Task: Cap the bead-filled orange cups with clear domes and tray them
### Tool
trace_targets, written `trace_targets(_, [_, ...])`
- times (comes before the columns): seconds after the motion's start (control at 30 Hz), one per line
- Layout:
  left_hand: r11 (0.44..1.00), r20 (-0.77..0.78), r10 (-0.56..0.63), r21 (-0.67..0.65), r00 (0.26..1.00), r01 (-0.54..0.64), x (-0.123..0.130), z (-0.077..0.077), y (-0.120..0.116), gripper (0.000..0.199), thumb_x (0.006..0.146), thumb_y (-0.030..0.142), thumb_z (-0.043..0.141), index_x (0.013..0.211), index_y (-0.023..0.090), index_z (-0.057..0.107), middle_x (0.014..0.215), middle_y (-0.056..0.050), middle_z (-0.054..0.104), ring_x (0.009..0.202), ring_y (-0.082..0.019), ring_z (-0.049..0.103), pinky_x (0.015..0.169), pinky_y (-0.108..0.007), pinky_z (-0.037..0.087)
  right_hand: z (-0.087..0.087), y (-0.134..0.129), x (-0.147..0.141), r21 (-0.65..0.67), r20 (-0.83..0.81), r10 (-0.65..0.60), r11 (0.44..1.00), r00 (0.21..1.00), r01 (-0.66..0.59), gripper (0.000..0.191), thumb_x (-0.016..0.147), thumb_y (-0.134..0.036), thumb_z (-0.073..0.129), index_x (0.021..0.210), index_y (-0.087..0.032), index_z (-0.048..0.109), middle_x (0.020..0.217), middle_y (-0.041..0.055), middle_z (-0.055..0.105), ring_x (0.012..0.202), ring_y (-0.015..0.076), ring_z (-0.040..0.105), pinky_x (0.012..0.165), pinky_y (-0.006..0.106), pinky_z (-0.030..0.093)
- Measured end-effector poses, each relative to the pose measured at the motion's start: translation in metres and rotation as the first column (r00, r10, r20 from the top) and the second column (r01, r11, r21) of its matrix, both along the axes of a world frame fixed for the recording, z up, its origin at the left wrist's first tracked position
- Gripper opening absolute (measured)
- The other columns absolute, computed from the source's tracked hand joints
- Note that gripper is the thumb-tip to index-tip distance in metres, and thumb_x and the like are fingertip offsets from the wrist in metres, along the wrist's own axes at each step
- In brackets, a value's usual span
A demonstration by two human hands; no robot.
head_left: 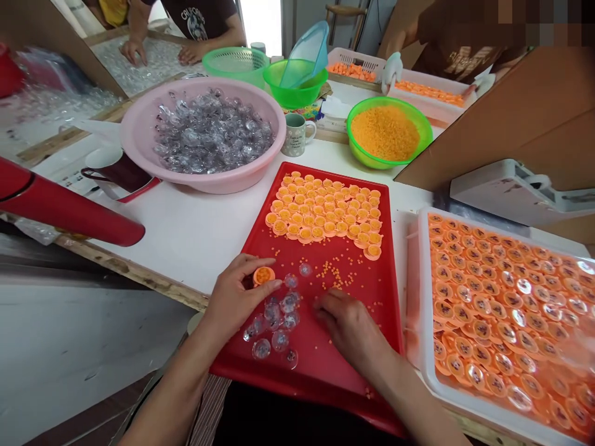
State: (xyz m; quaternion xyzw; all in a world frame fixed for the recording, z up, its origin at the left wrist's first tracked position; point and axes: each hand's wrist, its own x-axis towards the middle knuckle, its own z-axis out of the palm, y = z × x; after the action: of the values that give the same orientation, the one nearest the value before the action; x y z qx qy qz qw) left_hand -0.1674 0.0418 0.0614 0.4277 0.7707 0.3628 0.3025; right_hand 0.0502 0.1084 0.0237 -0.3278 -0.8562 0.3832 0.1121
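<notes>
My left hand (pixel 242 288) grips a small round orange cup (pixel 264 276) with orange bits inside, between thumb and fingers over the red tray (pixel 297 371). My right hand (pixel 348 316) is closed, fingertips together low over the tray; whatever they hold, if anything, is hidden. Just beyond it lie loose orange pellets (pixel 332 272). Between my hands sits a loose group of clear plastic domes (pixel 280 340), some with dark prints. Rows of filled orange cups (pixel 320 210) cover the tray's far part.
To the right stands a white bin (pixel 423 297) of orange pieces with clear domes. A pink basin (pixel 134 142) of clear domes, a mug (pixel 294 137) and a green bowl (pixel 357 152) of orange pellets stand behind. A red cylinder (pixel 93 214) juts in from the left. Other people work across the table.
</notes>
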Motion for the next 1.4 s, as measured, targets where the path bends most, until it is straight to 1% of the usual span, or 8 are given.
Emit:
trace_targets(0.17, [0.993, 0.099, 0.063, -0.103, 0.993, -0.053, -0.001, -0.006, -0.007, 0.024, 0.074, 0.038, 0.075, 0.091, 0.022, 0.069, 0.09, -0.001, 0.071, 0.084, -0.021, 0.066, 0.075, -0.03, 0.052, -0.005, -0.001, -0.037, 0.023, -0.06, 0.019, 1.0, 0.998, -0.017, 0.034, 0.082, 0.002, 0.053, 0.105, -0.02, 0.063, 0.102, 0.0063, 0.062, 0.083, 0.0171, 0.063, 0.073, 0.026, 0.048])
trace_targets(0.37, [0.992, 0.254, 0.124, -0.047, 0.959, -0.116, 0.009, -0.013, -0.006, 0.031, 0.073, 0.035, 0.077, 0.101, 0.023, 0.072, 0.108, -0.003, 0.07, 0.103, -0.024, 0.064, 0.088, -0.032, 0.051, -0.008, 0.001, -0.032, -0.064, -0.117, 0.078, 0.994, 0.99, -0.086, 0.03, 0.081, 0.003, 0.051, 0.09, -0.021, 0.066, 0.088, 0.0021, 0.061, 0.077, 0.015, 0.061, 0.07, 0.023, 0.046])
trace_targets(0.57, [0.982, 0.709, 0.184, -0.11, 0.681, -0.151, 0.009, -0.009, -0.007, 0.045, 0.076, 0.031, 0.077, 0.119, 0.023, 0.066, 0.12, -0.004, 0.071, 0.113, -0.022, 0.064, 0.094, -0.029, 0.051, -0.028, 0.038, -0.042, -0.07, -0.14, -0.118, 0.992, 0.983, 0.109, 0.021, 0.077, 0.001, 0.053, 0.072, -0.018, 0.061, 0.084, 0.0041, 0.055, 0.071, 0.0153, 0.052, 0.068, 0.026, 0.042])
trace_targets(0.7, [0.983, 0.754, 0.185, -0.135, 0.631, -0.128, 0.013, -0.009, -0.007, 0.043, 0.075, 0.028, 0.078, 0.116, 0.02, 0.067, 0.118, -0.006, 0.072, 0.113, -0.023, 0.064, 0.091, -0.027, 0.053, -0.029, 0.044, -0.045, -0.194, -0.202, -0.208, 0.966, 0.957, 0.169, 0.017, 0.08, -0.008, 0.056, 0.067, -0.018, 0.053, 0.078, 0.0034, 0.055, 0.068, 0.0146, 0.052, 0.066, 0.026, 0.044])
trace_targets(0.87, [0.983, 0.797, 0.184, -0.15, 0.575, -0.105, 0.026, -0.007, -0.003, 0.042, 0.076, 0.033, 0.078, 0.114, 0.02, 0.067, 0.122, -0.006, 0.068, 0.107, -0.023, 0.066, 0.086, -0.032, 0.058, 0.0, 0.034, -0.018, -0.487, -0.242, -0.347, 0.851, 0.906, 0.196, 0.015, 0.094, -0.031, 0.051, 0.087, -0.018, 0.056, 0.069, 0.0013, 0.06, 0.058, 0.0133, 0.058, 0.055, 0.025, 0.05])
trace_targets(1.0, [0.986, 0.79, 0.153, -0.161, 0.594, -0.04, 0.04, -0.001, 0.007, 0.04, 0.076, 0.033, 0.078, 0.112, 0.02, 0.067, 0.118, -0.006, 0.07, 0.105, -0.022, 0.067, 0.087, -0.032, 0.057, 0.019, 0.024, 0.003, -0.838, -0.261, -0.588, 0.531, 0.765, 0.123, 0.028, 0.081, -0.036, 0.072, 0.104, -0.02, 0.067, 0.086, 0.0033, 0.067, 0.064, 0.0121, 0.06, 0.058, 0.025, 0.053])
trace_targets(1.07, [0.987, 0.772, 0.123, -0.161, 0.623, 0.004, 0.048, 0.002, 0.012, 0.037, 0.076, 0.032, 0.077, 0.111, 0.021, 0.069, 0.115, -0.005, 0.071, 0.105, -0.022, 0.067, 0.087, -0.032, 0.057, 0.022, 0.02, 0.011, -0.899, -0.264, -0.652, 0.434, 0.711, 0.065, 0.027, 0.076, -0.034, 0.078, 0.098, -0.021, 0.07, 0.082, 0.0012, 0.066, 0.063, 0.0114, 0.06, 0.057, 0.023, 0.052])
trace_targets(1.4, [0.99, 0.747, -0.014, -0.084, 0.665, 0.115, 0.082, 0.009, 0.023, 0.032, 0.079, 0.026, 0.073, 0.111, 0.022, 0.069, 0.111, -0.004, 0.073, 0.104, -0.021, 0.067, 0.091, -0.034, 0.055, 0.017, 0.015, 0.034, -0.871, -0.345, -0.657, 0.491, 0.67, 0.033, 0.02, 0.079, -0.031, 0.077, 0.092, -0.021, 0.065, 0.075, -0.0015, 0.064, 0.068, 0.0126, 0.061, 0.059, 0.022, 0.051])
